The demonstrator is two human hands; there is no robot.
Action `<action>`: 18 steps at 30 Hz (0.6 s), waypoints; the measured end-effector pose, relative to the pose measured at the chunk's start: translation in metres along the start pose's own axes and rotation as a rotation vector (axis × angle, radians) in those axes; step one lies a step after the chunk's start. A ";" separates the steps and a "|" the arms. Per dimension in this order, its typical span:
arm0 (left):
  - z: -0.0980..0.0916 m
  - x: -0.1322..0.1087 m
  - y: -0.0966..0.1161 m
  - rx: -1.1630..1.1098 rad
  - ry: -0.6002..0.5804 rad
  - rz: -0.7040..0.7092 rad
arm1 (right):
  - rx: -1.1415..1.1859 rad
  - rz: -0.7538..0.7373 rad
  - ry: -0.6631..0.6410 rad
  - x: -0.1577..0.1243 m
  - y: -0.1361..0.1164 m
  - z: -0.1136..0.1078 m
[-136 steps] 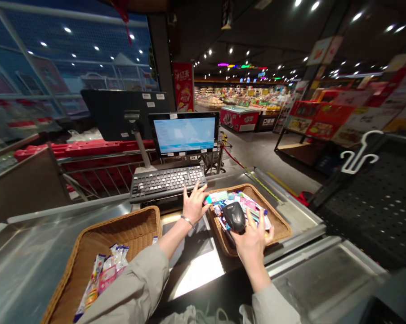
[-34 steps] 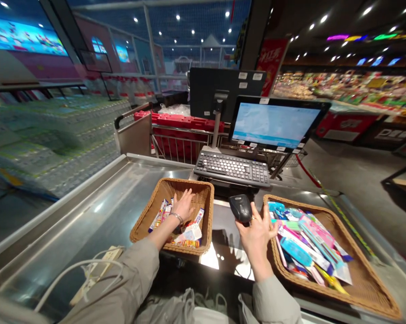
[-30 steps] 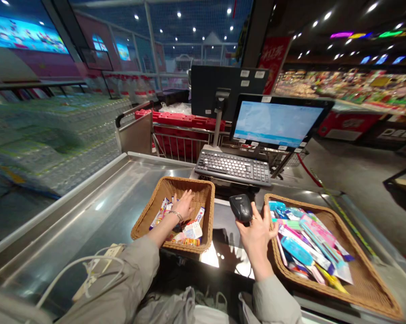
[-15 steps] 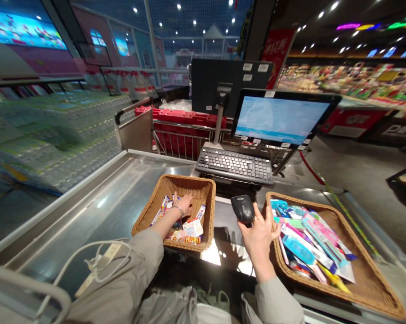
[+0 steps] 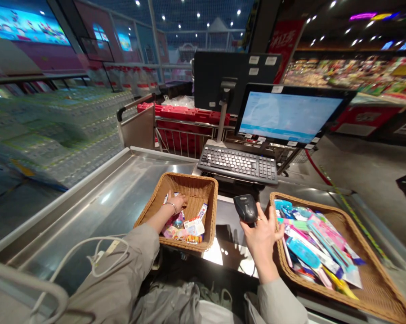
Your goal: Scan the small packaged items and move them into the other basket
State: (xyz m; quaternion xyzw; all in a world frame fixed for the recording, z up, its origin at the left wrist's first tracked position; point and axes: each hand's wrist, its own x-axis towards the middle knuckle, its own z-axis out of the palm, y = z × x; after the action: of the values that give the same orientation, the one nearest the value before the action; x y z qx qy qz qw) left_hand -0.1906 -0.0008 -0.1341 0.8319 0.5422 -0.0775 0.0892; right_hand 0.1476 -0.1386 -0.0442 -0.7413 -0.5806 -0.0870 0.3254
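Note:
My left hand reaches into a wicker basket and rests among small bright packets, and its fingers are partly hidden. Whether it grips one, I cannot tell. My right hand is shut on a black handheld barcode scanner, held up between the two baskets. Just right of that hand stands a larger wicker basket, heaped with blister-packed toothbrushes in blue, pink and yellow.
A black keyboard and a lit monitor stand just beyond the baskets. A steel checkout counter runs left, with a white cable on it. Behind are a metal cart rail and red crates.
My left hand has moved from the edge of the right basket into the left one, shifting toward its far left side there. My right hand still holds the scanner. The view has turned left.

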 end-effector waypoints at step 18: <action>0.002 -0.012 -0.005 -0.028 -0.183 -0.014 | 0.010 0.011 -0.008 0.003 -0.001 0.006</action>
State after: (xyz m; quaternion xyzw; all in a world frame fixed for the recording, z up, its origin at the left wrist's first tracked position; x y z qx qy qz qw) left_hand -0.2001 -0.0103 -0.1333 0.8162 0.5386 -0.1464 0.1493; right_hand 0.1460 -0.1328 -0.0472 -0.7433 -0.5780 -0.0795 0.3274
